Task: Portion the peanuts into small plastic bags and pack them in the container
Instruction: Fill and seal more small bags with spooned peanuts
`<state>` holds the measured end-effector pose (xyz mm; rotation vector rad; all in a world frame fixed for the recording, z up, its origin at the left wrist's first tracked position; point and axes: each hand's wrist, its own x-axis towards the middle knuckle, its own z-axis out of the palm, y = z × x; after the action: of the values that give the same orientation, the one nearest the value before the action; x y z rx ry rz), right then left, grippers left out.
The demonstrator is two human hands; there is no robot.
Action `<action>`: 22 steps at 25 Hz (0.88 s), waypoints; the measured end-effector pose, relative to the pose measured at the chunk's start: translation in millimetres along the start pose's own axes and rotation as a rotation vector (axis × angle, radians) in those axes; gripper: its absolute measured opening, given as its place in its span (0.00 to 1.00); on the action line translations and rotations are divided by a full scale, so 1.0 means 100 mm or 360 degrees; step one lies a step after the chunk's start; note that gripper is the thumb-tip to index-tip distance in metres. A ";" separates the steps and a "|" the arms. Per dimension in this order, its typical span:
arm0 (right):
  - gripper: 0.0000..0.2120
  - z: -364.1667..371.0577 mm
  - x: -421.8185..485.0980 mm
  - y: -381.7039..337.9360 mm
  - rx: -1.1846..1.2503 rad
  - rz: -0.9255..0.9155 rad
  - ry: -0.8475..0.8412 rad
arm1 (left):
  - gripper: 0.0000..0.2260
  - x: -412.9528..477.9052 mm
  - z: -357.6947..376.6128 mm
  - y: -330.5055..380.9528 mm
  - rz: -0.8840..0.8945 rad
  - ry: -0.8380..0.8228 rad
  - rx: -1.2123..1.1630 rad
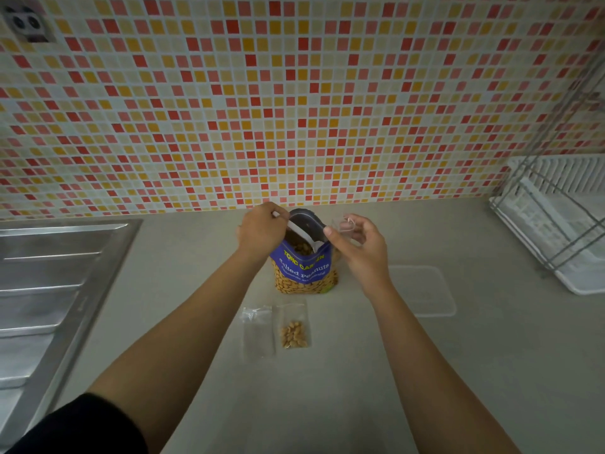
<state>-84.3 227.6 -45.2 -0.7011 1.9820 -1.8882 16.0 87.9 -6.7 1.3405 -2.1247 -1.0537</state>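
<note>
Now, head view: I look down on two bare forearms reaching over a counter (327,388).
Left hand (262,229): fingers curled, pinching the left lip of the pack's mouth, which stands open.
Right hand (357,244): thumb and fingers pinch a small clear held bag (343,226) just beside the mouth's right edge; I cannot tell whether that bag is open.
Pack (304,270): blue, upright, near the wall, with peanuts (299,247) showing inside the mouth.
Filled bag (294,327): flat on the counter in front of the pack, with a small heap of peanuts inside; I cannot read its seal.
Empty bag (257,329): flat, at the filled bag's left side; touching or just beside, I cannot tell.
Container (422,290): clear, on the counter to the right of the pack, apart from it.
Sink (49,290): steel drainer at the left edge.
Rack (556,224): wire frame over a white tray, far right.
Wall (294,93): mosaic tiles in red, orange and cream.
</note>
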 end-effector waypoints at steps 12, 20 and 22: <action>0.23 -0.12 -0.01 -0.19 -0.0158 -0.0152 0.0092 | 0.07 0.07 -0.30 -0.25 -0.0303 0.0044 -0.0714; 0.28 0.05 -0.02 -0.20 -0.0538 -0.0321 -0.0050 | 0.06 0.11 -0.50 -0.29 -0.0388 0.0122 -0.0795; 0.29 0.10 -0.01 -0.18 -0.0632 -0.0310 -0.0092 | 0.05 0.13 -0.58 -0.23 -0.0419 0.0159 -0.0805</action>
<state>-75.1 219.5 -28.6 -1.0757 2.3510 -1.5586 62.8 48.9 10.9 1.3954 -1.4923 -1.4710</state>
